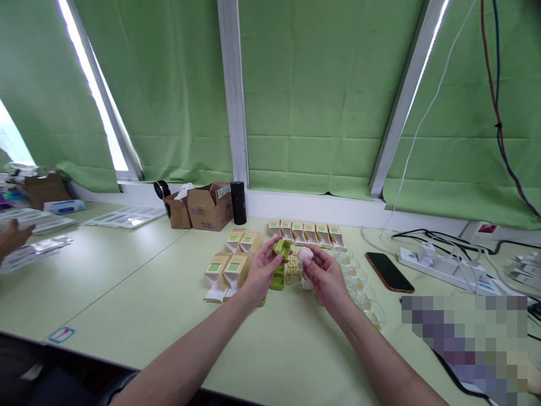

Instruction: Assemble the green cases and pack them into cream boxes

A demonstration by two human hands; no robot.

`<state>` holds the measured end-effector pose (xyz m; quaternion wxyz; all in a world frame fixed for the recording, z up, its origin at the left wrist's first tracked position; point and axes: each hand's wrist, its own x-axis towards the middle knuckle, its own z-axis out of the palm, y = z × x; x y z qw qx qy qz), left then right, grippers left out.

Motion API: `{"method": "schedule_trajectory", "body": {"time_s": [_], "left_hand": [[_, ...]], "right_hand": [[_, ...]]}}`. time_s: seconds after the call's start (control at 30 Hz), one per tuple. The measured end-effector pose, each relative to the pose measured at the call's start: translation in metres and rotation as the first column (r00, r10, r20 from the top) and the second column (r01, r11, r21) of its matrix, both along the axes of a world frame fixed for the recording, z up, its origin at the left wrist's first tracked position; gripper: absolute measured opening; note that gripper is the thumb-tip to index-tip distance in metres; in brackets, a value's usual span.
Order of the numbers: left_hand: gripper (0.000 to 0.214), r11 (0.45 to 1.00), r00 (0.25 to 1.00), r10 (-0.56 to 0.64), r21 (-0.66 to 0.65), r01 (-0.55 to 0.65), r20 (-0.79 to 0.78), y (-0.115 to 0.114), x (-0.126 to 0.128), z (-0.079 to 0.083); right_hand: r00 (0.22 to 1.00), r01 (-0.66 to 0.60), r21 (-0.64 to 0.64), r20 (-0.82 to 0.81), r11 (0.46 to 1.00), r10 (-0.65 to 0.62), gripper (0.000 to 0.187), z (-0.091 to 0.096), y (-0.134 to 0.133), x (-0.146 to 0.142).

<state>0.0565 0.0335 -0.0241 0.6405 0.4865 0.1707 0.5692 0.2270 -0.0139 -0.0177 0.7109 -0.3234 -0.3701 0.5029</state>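
My left hand grips a small green tray, tilted so that its hollow shows. Close to its right, my right hand pinches a small white rounded piece, whose exact kind I cannot make out. Under the hands, more green trays lie on the table beside small yellow pieces. Another white piece sits below the right hand. Clear plastic domes with yellowish centres stand in a row to the right of that hand.
Small cartons with green labels stand left of the hands, and a row of similar cartons lies behind. Farther back are cardboard boxes and a black cylinder. A phone and power strip lie right. Another person's hand shows far left.
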Motion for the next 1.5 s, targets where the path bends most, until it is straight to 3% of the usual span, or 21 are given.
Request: {"method": "schedule_trajectory", "body": {"time_s": [0.17, 0.47, 1.07, 1.27, 1.5], "left_hand": [[0.058, 0.998, 0.997, 0.033, 0.060, -0.029, -0.065, -0.001, 0.002, -0.001], [0.055, 0.987, 0.985, 0.042, 0.161, -0.015, -0.168, -0.008, 0.003, 0.002], [0.051, 0.949, 0.917, 0.166, 0.312, -0.049, -0.362, -0.010, 0.002, 0.001], [0.043, 0.892, 0.873, 0.305, 0.434, -0.122, -0.381, -0.010, 0.003, -0.001], [0.046, 0.864, 0.835, 0.360, 0.487, -0.130, -0.416, -0.014, 0.006, -0.004]], "right_hand": [[0.994, 0.016, 0.014, 0.105, 1.000, -0.018, 0.046, 0.003, -0.003, 0.001], [0.963, 0.001, -0.006, 0.269, 1.000, 0.000, 0.051, 0.005, -0.008, 0.000], [0.962, -0.013, 0.013, 0.271, 1.000, 0.009, 0.049, 0.002, -0.006, -0.001], [0.969, 0.002, -0.016, 0.247, 1.000, 0.002, 0.053, 0.002, -0.008, -0.004], [0.980, 0.004, -0.038, 0.200, 0.999, 0.004, 0.053, 0.004, -0.009, -0.008]]}}
